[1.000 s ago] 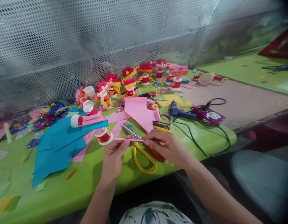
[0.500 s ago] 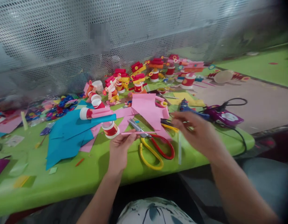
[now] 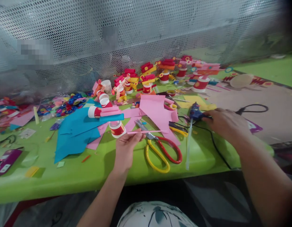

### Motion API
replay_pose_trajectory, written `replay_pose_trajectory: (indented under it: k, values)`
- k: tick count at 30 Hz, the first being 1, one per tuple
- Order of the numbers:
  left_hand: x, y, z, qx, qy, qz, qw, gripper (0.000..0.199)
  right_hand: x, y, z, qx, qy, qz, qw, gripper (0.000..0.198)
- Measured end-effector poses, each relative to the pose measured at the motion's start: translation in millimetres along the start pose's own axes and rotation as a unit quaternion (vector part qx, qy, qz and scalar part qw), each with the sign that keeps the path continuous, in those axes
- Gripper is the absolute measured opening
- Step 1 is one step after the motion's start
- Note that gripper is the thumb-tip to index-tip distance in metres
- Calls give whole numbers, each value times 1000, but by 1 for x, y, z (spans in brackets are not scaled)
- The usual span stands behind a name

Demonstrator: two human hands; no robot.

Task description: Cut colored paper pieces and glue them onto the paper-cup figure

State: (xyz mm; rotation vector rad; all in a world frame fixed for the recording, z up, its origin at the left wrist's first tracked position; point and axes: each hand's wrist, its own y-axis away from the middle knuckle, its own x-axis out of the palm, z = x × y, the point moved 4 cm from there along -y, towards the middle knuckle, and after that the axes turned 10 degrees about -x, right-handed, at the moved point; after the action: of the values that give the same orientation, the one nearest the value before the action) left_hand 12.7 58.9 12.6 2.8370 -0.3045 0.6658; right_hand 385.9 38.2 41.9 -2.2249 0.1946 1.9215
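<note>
A thin pink paper strip [image 3: 148, 131] is pinched between the thumb and fingers of my left hand [image 3: 125, 148], its free end pointing right above the scissors. Open-bladed scissors [image 3: 157, 151] with one yellow and one red handle lie just right of that hand. My right hand [image 3: 227, 126] is closed over the handle of a blue glue gun [image 3: 196, 113], its fingertips partly hidden. Near the gun's tip lies a clear glue stick [image 3: 189, 145]. Left of the scissors is a red and white paper cup [image 3: 117, 129], and pink paper [image 3: 153, 108] lies behind them.
Blue paper sheets [image 3: 75, 132] cover the left middle of the green table [image 3: 101, 176]. Several cup-and-paper figures [image 3: 148, 83] stand along the back by a perforated metal panel [image 3: 141, 28]. Black cords [image 3: 217, 146] run near my right arm. Yellow-handled pliers [image 3: 180, 129] lie beside the scissors.
My right hand has moved right and down onto the glue gun's handle. My left hand still pinches the pink strip. The whole view has shifted slightly.
</note>
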Motion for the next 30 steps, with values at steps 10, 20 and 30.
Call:
replay_pose_trajectory:
  k: [10, 20, 30]
  values:
    - [-1, -2, 1, -9, 5, -13, 1000, 23, -1, 5, 0, -4, 10, 1, 1000, 37]
    - [-4, -3, 1, -3, -6, -30, 1000, 25, -4, -5, -3, 37, -114, -47, 992, 44]
    - [-1, -5, 1, 16, -3, -31, 999, 27, -40, 49, -5, 96, -510, -208, 829, 50]
